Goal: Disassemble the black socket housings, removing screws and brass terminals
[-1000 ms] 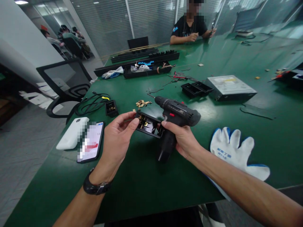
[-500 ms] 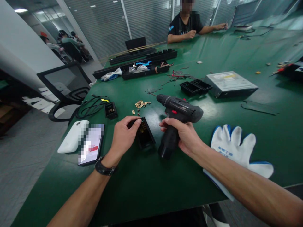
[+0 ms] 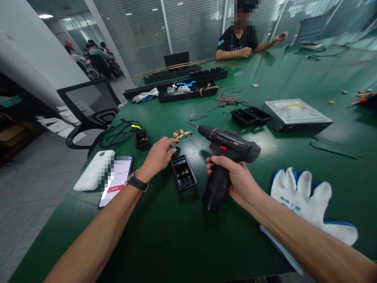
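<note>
We have the right hand (image 3: 242, 180) gripping the drill (image 3: 232, 144), left hand (image 3: 157, 156) fingers parted beside the brass bits (image 3: 180, 134), box (image 3: 189, 182) on the table (image 3: 165, 236) between: likely part-picking, calling for a fine pinch.

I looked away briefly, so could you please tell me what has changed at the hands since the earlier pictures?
The nearest black box, earlier held up, has been lowered and let go; it now rests on the table, open side up. The left hand has moved forward off it, to the loose brass pieces. The right hand keeps its grip on the drill; the phone and white glove stayed put.
</note>
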Motion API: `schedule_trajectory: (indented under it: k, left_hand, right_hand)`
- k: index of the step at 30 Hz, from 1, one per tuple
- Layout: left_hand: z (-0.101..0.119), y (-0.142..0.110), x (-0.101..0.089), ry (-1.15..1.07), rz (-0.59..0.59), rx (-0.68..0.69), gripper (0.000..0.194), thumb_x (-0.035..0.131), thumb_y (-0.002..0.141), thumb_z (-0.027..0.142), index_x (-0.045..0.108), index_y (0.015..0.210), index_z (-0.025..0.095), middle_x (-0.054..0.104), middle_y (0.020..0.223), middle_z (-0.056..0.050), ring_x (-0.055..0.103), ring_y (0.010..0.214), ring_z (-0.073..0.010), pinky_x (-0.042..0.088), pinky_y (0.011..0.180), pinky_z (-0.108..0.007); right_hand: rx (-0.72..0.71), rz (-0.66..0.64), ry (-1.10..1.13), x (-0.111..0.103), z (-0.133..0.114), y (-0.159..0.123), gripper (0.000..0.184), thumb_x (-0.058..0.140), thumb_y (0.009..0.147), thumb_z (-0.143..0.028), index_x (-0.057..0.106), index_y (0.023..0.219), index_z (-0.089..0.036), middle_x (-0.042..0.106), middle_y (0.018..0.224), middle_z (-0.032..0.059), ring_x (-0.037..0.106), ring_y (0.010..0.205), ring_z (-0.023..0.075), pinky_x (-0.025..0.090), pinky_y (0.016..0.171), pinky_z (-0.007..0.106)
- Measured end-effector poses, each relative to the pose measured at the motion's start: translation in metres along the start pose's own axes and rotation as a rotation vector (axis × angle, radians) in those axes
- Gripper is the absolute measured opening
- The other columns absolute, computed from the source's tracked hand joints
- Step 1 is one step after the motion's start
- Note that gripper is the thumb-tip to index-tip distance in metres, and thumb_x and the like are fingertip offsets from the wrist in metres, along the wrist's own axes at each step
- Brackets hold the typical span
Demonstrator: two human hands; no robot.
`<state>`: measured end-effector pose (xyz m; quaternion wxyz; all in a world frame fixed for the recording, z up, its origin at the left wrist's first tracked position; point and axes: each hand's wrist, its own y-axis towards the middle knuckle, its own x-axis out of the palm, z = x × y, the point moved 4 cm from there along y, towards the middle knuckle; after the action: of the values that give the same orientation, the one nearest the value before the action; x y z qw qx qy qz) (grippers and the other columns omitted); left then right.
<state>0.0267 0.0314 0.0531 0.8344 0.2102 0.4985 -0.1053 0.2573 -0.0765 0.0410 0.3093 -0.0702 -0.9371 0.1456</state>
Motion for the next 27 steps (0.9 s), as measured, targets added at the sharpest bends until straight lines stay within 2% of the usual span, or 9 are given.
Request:
schedule_trajectory:
  k: [3, 7, 12, 15, 18, 21, 24, 27]
  left_hand:
    - [-0.003, 0.015, 0.005, 0.04, -0.123, 0.119, 0.027, 0.057, 0.095, 0.025, 0.077, 0.113, 0.025, 0.067, 0.105, -0.009, 0.064, 0.093, -0.0219, 0.048, 0.087, -0.035]
    - [-0.004, 0.026, 0.004, 0.063, -0.19, 0.163, 0.024, 0.056, 0.097, 0.028, 0.079, 0.102, 0.023, 0.067, 0.103, -0.009, 0.064, 0.093, -0.0226, 0.047, 0.086, -0.035]
    - [-0.004, 0.024, 0.001, 0.08, -0.22, 0.15, 0.018, 0.058, 0.094, 0.02, 0.076, 0.096, 0.022, 0.068, 0.103, -0.009, 0.063, 0.09, -0.0227, 0.045, 0.084, -0.034]
    - [-0.005, 0.022, -0.001, 0.0, -0.125, 0.095, 0.01, 0.064, 0.09, 0.018, 0.074, 0.09, 0.02, 0.069, 0.097, -0.009, 0.063, 0.086, -0.0219, 0.045, 0.084, -0.033]
    - [-0.012, 0.02, -0.011, -0.297, 0.133, -0.103, 0.006, 0.067, 0.088, 0.021, 0.072, 0.09, 0.018, 0.07, 0.088, -0.007, 0.062, 0.077, -0.0177, 0.046, 0.077, -0.03]
    - [-0.017, 0.017, -0.021, -0.886, 0.353, -0.304, 0.011, 0.07, 0.086, 0.021, 0.07, 0.095, 0.015, 0.073, 0.089, -0.007, 0.064, 0.072, -0.0123, 0.048, 0.07, -0.025]
    - [-0.011, 0.015, -0.027, -1.368, 0.431, -0.387, 0.014, 0.072, 0.086, 0.015, 0.071, 0.1, 0.013, 0.075, 0.095, -0.007, 0.068, 0.078, -0.0093, 0.052, 0.074, -0.021]
    - [0.0, 0.014, -0.029, -1.578, 0.464, -0.442, 0.011, 0.07, 0.089, 0.01, 0.071, 0.099, 0.014, 0.077, 0.097, -0.006, 0.07, 0.08, -0.0076, 0.054, 0.075, -0.018]
  right_hand:
    - [0.016, -0.006, -0.006, 0.0, 0.0, 0.0, 0.015, 0.087, 0.073, -0.022, 0.077, 0.08, -0.013, 0.076, 0.087, 0.008, 0.067, 0.071, 0.0148, 0.056, 0.063, 0.025]
    - [0.019, -0.015, -0.025, -0.001, 0.001, 0.0, 0.015, 0.086, 0.074, -0.024, 0.078, 0.081, -0.013, 0.077, 0.086, 0.0089, 0.067, 0.07, 0.0161, 0.054, 0.061, 0.027]
    - [0.021, -0.037, -0.048, 0.0, 0.0, -0.001, 0.013, 0.083, 0.075, -0.024, 0.077, 0.078, -0.013, 0.075, 0.08, 0.0082, 0.065, 0.066, 0.0161, 0.051, 0.059, 0.028]
    - [0.032, -0.075, -0.058, 0.001, -0.001, -0.003, 0.011, 0.081, 0.075, -0.024, 0.077, 0.076, -0.013, 0.073, 0.076, 0.0073, 0.063, 0.064, 0.016, 0.05, 0.059, 0.028]
    - [0.036, -0.119, -0.082, 0.003, -0.002, -0.006, 0.012, 0.079, 0.076, -0.025, 0.078, 0.077, -0.013, 0.072, 0.073, 0.0067, 0.061, 0.063, 0.0163, 0.048, 0.058, 0.028]
    - [0.017, -0.164, -0.116, 0.006, -0.004, -0.011, 0.012, 0.077, 0.076, -0.025, 0.077, 0.076, -0.013, 0.071, 0.073, 0.0068, 0.06, 0.062, 0.0166, 0.048, 0.059, 0.03]
    - [0.006, -0.211, -0.143, 0.008, -0.005, -0.016, 0.011, 0.076, 0.077, -0.024, 0.076, 0.075, -0.014, 0.07, 0.072, 0.0065, 0.059, 0.062, 0.0171, 0.048, 0.06, 0.031]
    - [0.01, -0.273, -0.16, 0.011, -0.003, -0.02, 0.011, 0.076, 0.08, -0.025, 0.076, 0.074, -0.015, 0.068, 0.07, 0.0055, 0.058, 0.062, 0.0173, 0.047, 0.062, 0.032]
